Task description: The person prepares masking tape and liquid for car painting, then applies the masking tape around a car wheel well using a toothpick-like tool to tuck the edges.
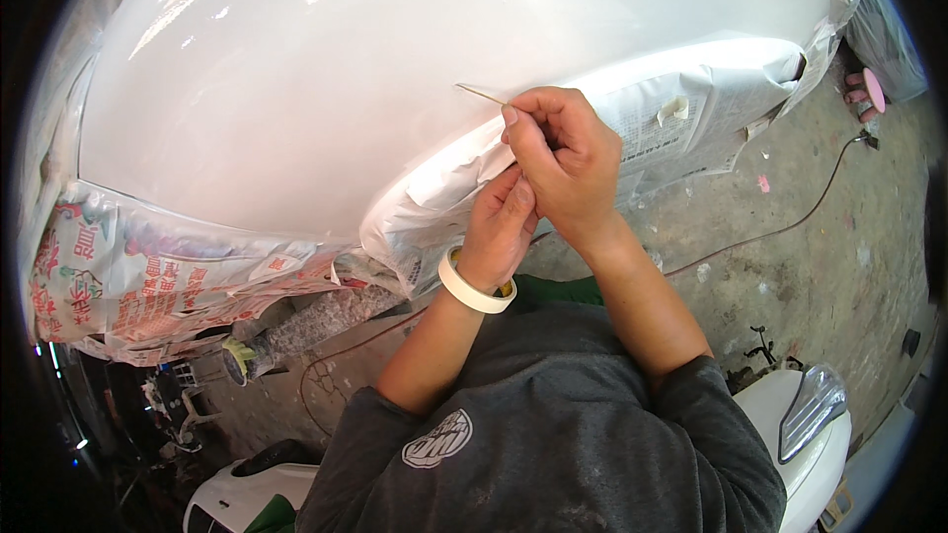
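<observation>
A glossy white car body panel (375,69) fills the upper view, with newspaper masking (652,109) along its lower edge. My right hand (565,160) pinches a thin strip of masking tape (481,93) that lifts off the panel's edge to the left. My left hand (499,232) sits just below it, fingers curled against the paper masking. A roll of cream masking tape (472,288) hangs around my left wrist like a bracelet.
More printed paper (148,266) covers the panel at lower left. A cable (790,222) runs over the stained concrete floor (829,276) at right. White scooter bodywork (805,434) stands at lower right, another white part (232,498) at lower left. A pink sandal (871,91) lies at far right.
</observation>
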Demonstrator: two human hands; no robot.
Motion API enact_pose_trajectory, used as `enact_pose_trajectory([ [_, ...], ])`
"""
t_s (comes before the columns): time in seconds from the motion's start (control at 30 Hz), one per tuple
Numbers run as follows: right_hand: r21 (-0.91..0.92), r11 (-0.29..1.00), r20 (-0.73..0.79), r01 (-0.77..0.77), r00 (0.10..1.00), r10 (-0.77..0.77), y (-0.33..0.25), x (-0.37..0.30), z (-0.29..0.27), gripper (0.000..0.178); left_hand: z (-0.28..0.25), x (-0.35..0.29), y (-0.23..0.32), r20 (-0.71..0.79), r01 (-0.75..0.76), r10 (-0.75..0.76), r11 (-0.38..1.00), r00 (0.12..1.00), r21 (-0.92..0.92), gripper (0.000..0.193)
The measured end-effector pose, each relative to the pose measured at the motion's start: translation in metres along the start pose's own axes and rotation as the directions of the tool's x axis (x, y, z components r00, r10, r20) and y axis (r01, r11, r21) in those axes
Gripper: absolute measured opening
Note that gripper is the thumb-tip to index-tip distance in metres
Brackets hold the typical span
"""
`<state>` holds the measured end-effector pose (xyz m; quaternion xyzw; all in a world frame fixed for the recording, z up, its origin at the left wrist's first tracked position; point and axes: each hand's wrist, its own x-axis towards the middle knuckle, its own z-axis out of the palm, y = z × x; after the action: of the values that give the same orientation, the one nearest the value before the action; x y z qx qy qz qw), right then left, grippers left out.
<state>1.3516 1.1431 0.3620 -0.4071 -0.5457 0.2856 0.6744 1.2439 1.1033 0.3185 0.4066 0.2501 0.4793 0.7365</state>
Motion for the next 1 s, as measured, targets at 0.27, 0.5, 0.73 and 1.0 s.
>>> enact_pose_trajectory([
  [0.27,0.007,1.0,-0.066,-0.007,0.998,0.008,0.002,0.0,0.004,0.006,0.001,-0.001,0.0,-0.01,0.002,-0.002,1.0,1.0,-0.01,0.058],
  [0.5,-0.046,0.999,0.004,0.02,1.0,-0.02,0.001,0.001,0.001,0.007,0.001,-0.001,0.002,-0.005,0.007,-0.007,1.0,1.0,-0.012,0.057],
  [0.73,-0.064,0.997,0.039,0.047,0.998,-0.045,0.001,0.003,0.0,0.007,0.002,0.0,0.002,-0.009,0.001,-0.002,1.0,1.0,-0.019,0.057],
  [1.0,0.03,0.999,0.168,0.035,0.985,-0.04,-0.005,0.008,-0.01,0.008,0.006,0.002,0.002,-0.029,-0.035,0.035,0.999,0.999,-0.018,0.052],
])
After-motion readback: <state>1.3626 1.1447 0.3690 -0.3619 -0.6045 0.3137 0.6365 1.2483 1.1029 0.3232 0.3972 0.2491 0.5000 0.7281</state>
